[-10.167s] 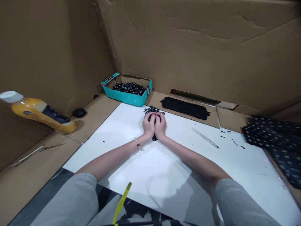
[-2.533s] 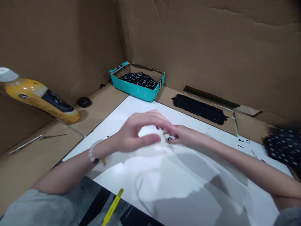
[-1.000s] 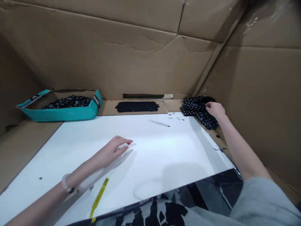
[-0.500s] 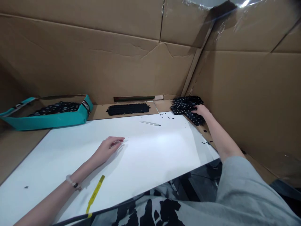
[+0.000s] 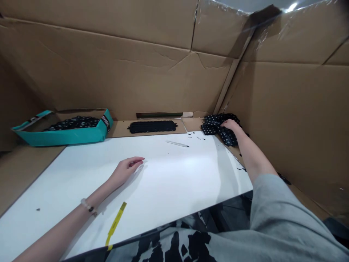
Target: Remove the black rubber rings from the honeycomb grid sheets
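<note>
My right hand (image 5: 231,124) reaches to the far right corner, its fingers closed on a pile of black fabric with white dots (image 5: 211,125). The fingertips are partly sunk in the cloth folds. My left hand (image 5: 130,166) rests over the middle of the white board (image 5: 174,182); its fingers are curled together with the thumb close to them, and nothing shows in them. A beaded bracelet (image 5: 88,207) circles the left wrist. Beyond that hand lies a clear pen-like stick (image 5: 177,144).
At the back left, a teal open box (image 5: 62,138) holds more dotted fabric (image 5: 75,123). A flat black fabric bundle (image 5: 152,126) lies along the back. Yellow tape (image 5: 116,222) marks the front edge. Black thread scraps (image 5: 198,138) dot the board. Tall cardboard walls (image 5: 109,72) enclose the back and right.
The whole view has shifted a little. My right hand has moved slightly left over the dotted fabric, its fingers now closer in on it. The left hand stays almost still.
</note>
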Motion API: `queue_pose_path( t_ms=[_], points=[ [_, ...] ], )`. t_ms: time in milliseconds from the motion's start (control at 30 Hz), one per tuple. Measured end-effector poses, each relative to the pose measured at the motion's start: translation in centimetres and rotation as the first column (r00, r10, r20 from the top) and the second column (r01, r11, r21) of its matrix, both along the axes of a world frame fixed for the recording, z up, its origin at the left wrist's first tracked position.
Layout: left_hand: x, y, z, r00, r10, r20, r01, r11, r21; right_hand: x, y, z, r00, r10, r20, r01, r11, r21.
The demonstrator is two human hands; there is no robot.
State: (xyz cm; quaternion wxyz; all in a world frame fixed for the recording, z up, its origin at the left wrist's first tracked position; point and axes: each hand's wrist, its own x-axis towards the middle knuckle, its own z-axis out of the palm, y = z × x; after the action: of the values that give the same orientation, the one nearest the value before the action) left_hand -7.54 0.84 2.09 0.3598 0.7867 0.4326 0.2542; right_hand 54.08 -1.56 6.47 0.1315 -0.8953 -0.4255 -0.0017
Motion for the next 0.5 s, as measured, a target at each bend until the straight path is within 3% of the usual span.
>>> queue_pose_path(
  t_ms=[133, 267, 500],
  points=[
    [-0.1, 0.0, 0.0, 1.0, 0.001, 0.001, -0.001, 1.0, -0.022, 1.4, 0.0, 2.2, 0.999, -0.021, -0.035, 0.023, 0.998, 0.064],
    [0.0, 0.0, 0.0, 1.0, 0.003, 0.018, -0.003, 1.0, -0.027, 1.5, -0.4, 4.4, 0.999, -0.028, -0.03, 0.035, 0.967, 0.254],
    [-0.2, 0.1, -0.1, 0.999, -0.009, 0.051, 0.011, 0.999, -0.047, -2.3, 0.1, 10.4, 0.991, 0.133, 0.0, -0.113, 0.843, 0.526]
  ],
)
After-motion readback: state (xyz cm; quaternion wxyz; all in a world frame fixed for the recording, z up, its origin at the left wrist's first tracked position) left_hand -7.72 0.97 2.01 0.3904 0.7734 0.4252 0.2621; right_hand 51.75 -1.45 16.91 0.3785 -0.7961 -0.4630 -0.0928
